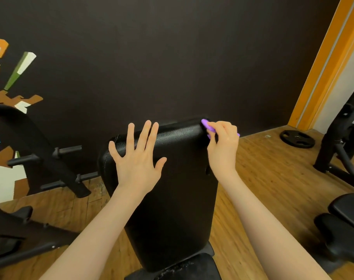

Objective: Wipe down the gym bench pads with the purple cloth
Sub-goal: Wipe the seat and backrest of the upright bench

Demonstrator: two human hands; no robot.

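Far left: a blocky wall mural [2, 81] in orange, brown, white and green on the dark wall [172, 47]; no readable writing in it. Below it a black plate rack [40, 154] with bare pegs stands on the wood floor [263, 178].

Your left hand [137, 158] lies flat on the upper left part of the black back pad [172, 199], fingers straight and spread, thumb out to the right. The pad is upright and tilted away from you, pebbled leather, with no brand or label you can read on it. The seat pad [184, 265] shows at the bottom edge, just below the back pad.

Your right hand [222, 142] is at the pad's top right corner, fingers curled round the purple cloth [207, 126]. The cloth is bunched in the grip, touching the pad's corner edge; only small bits poke out on either side of the fingers.

Right of that: a black weight plate [297, 138] flat on the floor near the orange door frame [329, 67]; any markings on it are too small to read. Far right, a black machine frame [342, 142] and another padded bench [346, 215].
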